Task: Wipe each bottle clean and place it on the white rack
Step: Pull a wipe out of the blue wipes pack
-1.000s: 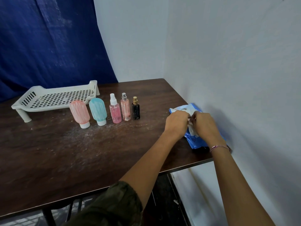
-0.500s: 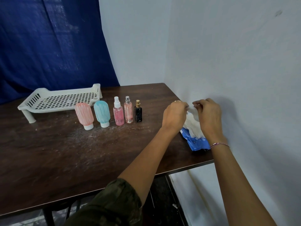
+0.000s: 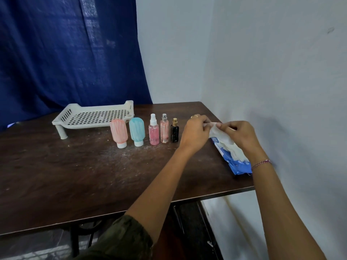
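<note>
Several bottles stand in a row on the dark wooden table [image 3: 75, 175]: a pink squeeze bottle [image 3: 119, 133], a teal squeeze bottle [image 3: 137, 131], a pink spray bottle [image 3: 153, 132], a slim peach spray bottle [image 3: 164, 130] and a small black bottle [image 3: 174, 132]. The white perforated rack [image 3: 97, 117] sits behind them at the left, with nothing on it. To the right of the row, my left hand [image 3: 194, 131] and my right hand [image 3: 238, 134] both pinch a white wet wipe [image 3: 224, 140] that trails out of a blue wipes pack [image 3: 237, 163].
A white wall runs along the table's right edge, close to my right hand. A dark blue curtain hangs behind the rack. Whitish dust speckles the tabletop in front of the bottles. The table's near edge crosses under my forearms.
Both hands have risen from the blue pack and pulled the white wipe up and out of it. The bottles and rack have not moved.
</note>
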